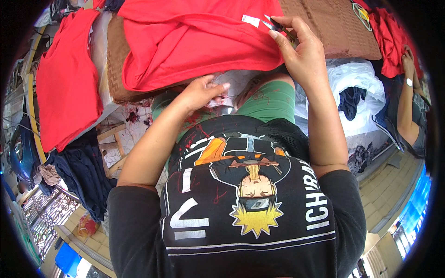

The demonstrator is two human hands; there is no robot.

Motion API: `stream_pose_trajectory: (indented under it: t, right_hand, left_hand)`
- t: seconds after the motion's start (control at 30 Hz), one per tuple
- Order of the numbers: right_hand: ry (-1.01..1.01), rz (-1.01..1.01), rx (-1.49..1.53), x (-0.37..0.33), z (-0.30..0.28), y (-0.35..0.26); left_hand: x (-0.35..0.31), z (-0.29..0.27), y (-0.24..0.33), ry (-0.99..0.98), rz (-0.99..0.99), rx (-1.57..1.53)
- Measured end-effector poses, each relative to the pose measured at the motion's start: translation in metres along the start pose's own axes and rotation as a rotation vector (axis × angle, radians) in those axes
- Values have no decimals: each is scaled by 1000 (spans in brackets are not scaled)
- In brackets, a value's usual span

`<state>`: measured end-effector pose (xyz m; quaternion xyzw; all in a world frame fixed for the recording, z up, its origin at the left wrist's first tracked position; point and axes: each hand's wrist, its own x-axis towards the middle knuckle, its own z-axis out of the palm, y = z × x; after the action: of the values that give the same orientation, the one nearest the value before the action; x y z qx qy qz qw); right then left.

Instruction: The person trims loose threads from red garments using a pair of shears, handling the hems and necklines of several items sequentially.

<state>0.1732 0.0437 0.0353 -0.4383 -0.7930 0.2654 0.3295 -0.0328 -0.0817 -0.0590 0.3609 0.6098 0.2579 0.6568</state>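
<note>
A red garment (199, 44) lies spread over the brown patterned cushion in front of me, with a small white label (251, 20) near its far right part. My right hand (303, 46) is closed around a pair of thread snips (282, 30). Their pointed blades are apart and aim left, close beside the label. Just below the garment's near edge is my left hand (204, 92), fingers loosely bent and thumb apart, with nothing visible in it. Loose red threads cling to my shirt and to the green shorts (271, 99).
Another red garment (69, 78) lies at the left, with dark cloth (81, 171) below it. The brown cushion (340, 30) extends to the right. A clear plastic bag (354, 78) holds dark cloth. At the far right, another person's arm (408, 99) reaches to red fabric (387, 39).
</note>
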Motion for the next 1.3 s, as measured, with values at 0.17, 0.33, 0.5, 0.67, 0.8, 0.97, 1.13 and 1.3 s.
stream_pose_trajectory:
  t: [0.17, 0.33, 0.5, 0.67, 0.8, 0.97, 1.13, 1.3]
  right_hand:
    - [4, -8, 5, -2, -2, -2]
    - [36, -15, 3, -2, -5, -2]
    - [90, -33, -48, 0, -13, 3]
    - [157, -50, 32, 6, -19, 3]
    - [179, -6, 15, 11, -27, -9]
    - [172, 53, 9, 29, -37, 10]
    - [181, -18, 49, 94, -21, 51]
    - [169, -99, 95, 200, 12, 52]
  left_hand:
    - [9, -4, -20, -13, -52, 55]
    - [-5, -28, -5, -51, -54, 665]
    - [-36, -16, 54, -80, 373, 470]
    - [1, 7, 110, 583, 958, 1066]
    - [31, -6, 118, 498, 944, 838]
    - [-60, -28, 141, 261, 1082, 538]
    - [-108, -49, 131, 236, 974, 356]
    - [-121, -52, 131, 217, 1025, 290]
